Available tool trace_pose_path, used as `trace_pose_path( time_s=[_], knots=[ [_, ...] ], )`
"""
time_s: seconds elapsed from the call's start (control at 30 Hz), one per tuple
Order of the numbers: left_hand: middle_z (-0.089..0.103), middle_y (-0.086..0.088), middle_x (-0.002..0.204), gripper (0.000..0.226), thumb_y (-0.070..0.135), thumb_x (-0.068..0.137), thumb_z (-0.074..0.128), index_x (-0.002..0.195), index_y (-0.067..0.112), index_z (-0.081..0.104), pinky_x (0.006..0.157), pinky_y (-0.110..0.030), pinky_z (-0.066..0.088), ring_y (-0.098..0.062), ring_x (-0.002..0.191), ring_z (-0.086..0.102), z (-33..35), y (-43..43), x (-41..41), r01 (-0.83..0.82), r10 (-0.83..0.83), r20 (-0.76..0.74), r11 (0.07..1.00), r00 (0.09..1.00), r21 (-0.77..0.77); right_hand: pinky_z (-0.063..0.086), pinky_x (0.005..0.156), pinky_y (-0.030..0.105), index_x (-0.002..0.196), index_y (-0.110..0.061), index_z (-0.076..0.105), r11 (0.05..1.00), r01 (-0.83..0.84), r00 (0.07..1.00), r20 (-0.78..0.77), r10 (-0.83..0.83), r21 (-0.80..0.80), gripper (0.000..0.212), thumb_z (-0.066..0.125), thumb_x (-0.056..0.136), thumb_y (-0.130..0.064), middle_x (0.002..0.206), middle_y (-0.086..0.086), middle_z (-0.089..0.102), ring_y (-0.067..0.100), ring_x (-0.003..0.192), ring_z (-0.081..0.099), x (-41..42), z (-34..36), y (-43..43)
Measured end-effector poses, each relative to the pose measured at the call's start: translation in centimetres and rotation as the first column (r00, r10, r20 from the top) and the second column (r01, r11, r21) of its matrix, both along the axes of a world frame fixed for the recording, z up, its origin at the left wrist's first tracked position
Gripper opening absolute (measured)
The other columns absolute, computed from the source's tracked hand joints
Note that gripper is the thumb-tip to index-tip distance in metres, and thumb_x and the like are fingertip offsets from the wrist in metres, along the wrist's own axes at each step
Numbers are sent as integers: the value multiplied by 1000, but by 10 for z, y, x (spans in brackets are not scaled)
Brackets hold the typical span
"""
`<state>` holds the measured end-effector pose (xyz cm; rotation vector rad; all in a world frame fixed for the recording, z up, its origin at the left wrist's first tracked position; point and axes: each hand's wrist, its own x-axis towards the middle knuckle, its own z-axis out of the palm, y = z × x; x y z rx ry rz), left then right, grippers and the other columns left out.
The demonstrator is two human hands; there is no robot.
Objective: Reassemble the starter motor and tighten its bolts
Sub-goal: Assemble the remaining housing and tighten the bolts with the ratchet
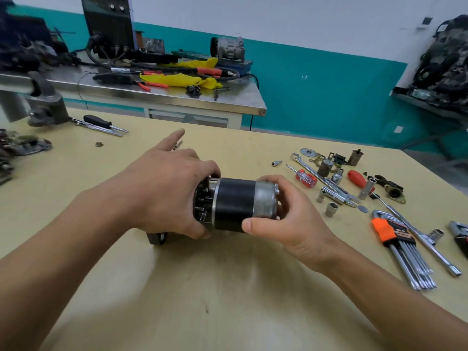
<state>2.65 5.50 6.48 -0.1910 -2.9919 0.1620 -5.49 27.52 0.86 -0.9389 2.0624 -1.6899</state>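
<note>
The starter motor (234,204) is a black cylinder with a silver end cap on its right, held on its side just above the tan table (215,287). My left hand (164,188) grips its open left end, where dark inner parts show, with the index finger pointing away. My right hand (283,211) wraps the silver cap end, thumb in front. A grey mounting lug (157,238) pokes out under my left hand. A thin bolt (178,145) lies beyond my left hand's fingertip.
To the right lie a red screwdriver (305,177), spanners (326,183), several sockets (331,209), an orange-clipped hex key set (402,252) and a T-handle wrench (430,249). Two screwdrivers (101,124) and a vise (43,102) sit far left. A steel bench (157,93) stands behind.
</note>
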Motion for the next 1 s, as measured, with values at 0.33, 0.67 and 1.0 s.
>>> trace_pose_path(
  time_s=[0.33, 0.67, 1.0],
  knots=[
    [58, 19, 82, 63, 77, 45, 44, 97, 41, 47, 103, -42, 29, -4, 85, 54, -3, -5, 0, -75, 75, -22, 997, 997, 14, 61, 72, 40, 108, -27, 61, 998, 16, 995, -104, -8, 67, 65, 87, 53, -49, 98, -3, 68, 17, 88, 69, 6, 5, -11],
    [58, 21, 84, 62, 73, 48, 50, 105, 49, 47, 99, -39, 28, -3, 87, 53, -5, -6, -1, -9, 13, -26, 993, 1000, 116, 59, 70, 33, 110, -30, 65, 999, 31, 997, -71, -27, 44, 55, 75, 65, -61, 101, -5, 70, 14, 94, 68, 8, 8, 0],
    [58, 19, 98, 104, 96, 28, 54, 120, 55, 30, 84, -34, 34, -8, 92, 53, 0, -11, -5, -111, 100, 77, 981, 992, 157, 60, 71, 41, 94, -21, 70, 965, 263, 964, -49, -263, 5, 66, 29, 85, -72, 87, 2, 72, 14, 82, 70, 14, 6, -22]
  ],
)
